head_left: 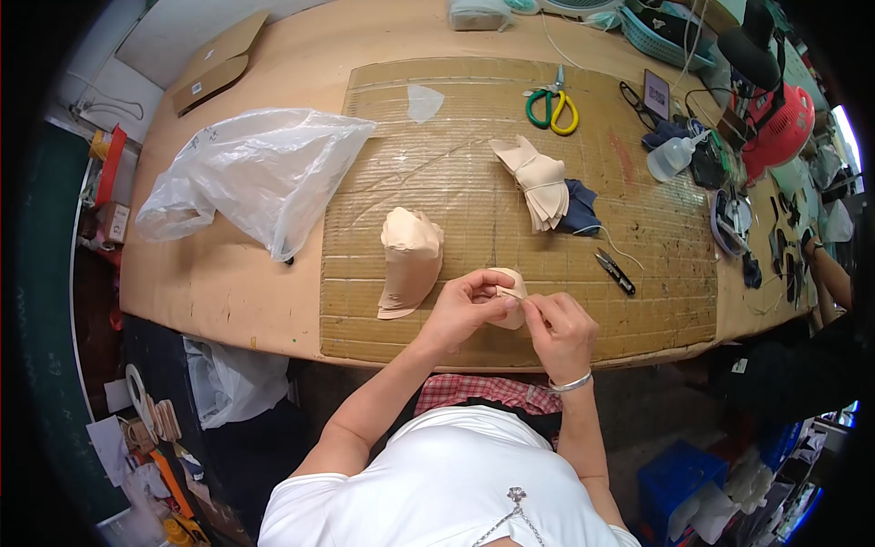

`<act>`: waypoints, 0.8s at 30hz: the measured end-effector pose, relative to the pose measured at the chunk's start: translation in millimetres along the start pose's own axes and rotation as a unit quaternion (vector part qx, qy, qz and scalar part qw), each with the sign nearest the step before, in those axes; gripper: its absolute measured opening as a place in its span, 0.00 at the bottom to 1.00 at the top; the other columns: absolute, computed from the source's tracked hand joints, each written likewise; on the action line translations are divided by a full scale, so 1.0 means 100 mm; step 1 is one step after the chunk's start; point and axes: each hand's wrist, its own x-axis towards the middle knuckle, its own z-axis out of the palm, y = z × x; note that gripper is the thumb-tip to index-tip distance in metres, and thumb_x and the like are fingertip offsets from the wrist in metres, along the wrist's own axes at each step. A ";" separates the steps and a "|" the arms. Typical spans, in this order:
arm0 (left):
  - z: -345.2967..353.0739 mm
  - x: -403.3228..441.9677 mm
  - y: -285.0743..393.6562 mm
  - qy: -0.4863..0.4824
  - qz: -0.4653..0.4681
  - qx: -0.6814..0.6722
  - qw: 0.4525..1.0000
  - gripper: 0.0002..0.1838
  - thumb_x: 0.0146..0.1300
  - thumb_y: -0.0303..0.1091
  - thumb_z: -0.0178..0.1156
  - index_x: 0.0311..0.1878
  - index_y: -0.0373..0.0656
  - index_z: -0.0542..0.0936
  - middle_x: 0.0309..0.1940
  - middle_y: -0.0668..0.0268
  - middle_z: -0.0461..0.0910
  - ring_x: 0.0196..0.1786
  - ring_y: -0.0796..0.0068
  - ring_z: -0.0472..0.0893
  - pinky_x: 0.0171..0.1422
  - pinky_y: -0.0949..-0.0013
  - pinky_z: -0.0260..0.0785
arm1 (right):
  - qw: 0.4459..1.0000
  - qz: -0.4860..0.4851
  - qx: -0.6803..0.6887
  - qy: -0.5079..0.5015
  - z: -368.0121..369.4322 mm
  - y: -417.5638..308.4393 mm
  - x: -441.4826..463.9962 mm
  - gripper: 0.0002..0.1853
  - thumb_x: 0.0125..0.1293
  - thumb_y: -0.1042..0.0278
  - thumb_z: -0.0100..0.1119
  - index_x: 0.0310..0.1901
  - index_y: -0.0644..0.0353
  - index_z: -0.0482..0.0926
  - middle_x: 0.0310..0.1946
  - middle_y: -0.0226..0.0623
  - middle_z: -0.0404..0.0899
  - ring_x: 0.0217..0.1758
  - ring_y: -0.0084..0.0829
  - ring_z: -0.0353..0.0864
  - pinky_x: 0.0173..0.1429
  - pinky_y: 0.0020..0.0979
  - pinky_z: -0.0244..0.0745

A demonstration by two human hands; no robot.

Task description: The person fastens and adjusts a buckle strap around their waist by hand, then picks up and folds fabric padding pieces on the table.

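Near the front edge of a cardboard sheet, my left hand pinches a small beige piece. Close against it on the right, my right hand has its fingers closed on the same piece. A stack of beige pieces rests to the left of my hands. Beyond them lies a tied bundle of beige pieces beside dark blue fabric. Small black snips lie to the right of my right hand.
Scissors with green and yellow handles lie at the back. A plastic bag spreads on the left. On the right are a squeeze bottle, a phone, glasses and a red lamp. Another person's arm shows far right.
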 end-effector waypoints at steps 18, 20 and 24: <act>-0.02 0.02 0.02 0.000 0.007 0.023 1.000 0.18 0.56 0.23 0.62 0.51 0.37 0.76 0.37 0.70 0.76 0.37 0.86 0.75 0.41 0.81 0.72 | 0.999 -0.019 0.026 -0.013 -0.10 0.11 0.02 0.02 0.51 0.72 0.66 0.27 0.56 0.82 0.23 0.33 0.76 0.25 0.33 0.77 0.29 0.31 0.71; -0.02 0.02 0.01 0.000 0.011 0.029 1.000 0.18 0.56 0.22 0.62 0.51 0.37 0.76 0.37 0.70 0.76 0.37 0.86 0.75 0.42 0.81 0.71 | 0.999 -0.021 0.024 -0.012 -0.10 0.11 0.02 0.02 0.51 0.71 0.66 0.27 0.56 0.82 0.23 0.33 0.76 0.25 0.33 0.77 0.29 0.31 0.71; -0.02 0.02 0.01 -0.002 0.020 0.035 0.999 0.18 0.56 0.22 0.61 0.51 0.37 0.76 0.38 0.69 0.76 0.37 0.85 0.75 0.43 0.81 0.71 | 0.999 -0.032 0.004 -0.013 -0.10 0.10 0.02 0.03 0.51 0.71 0.66 0.27 0.56 0.81 0.23 0.33 0.76 0.25 0.33 0.77 0.29 0.32 0.71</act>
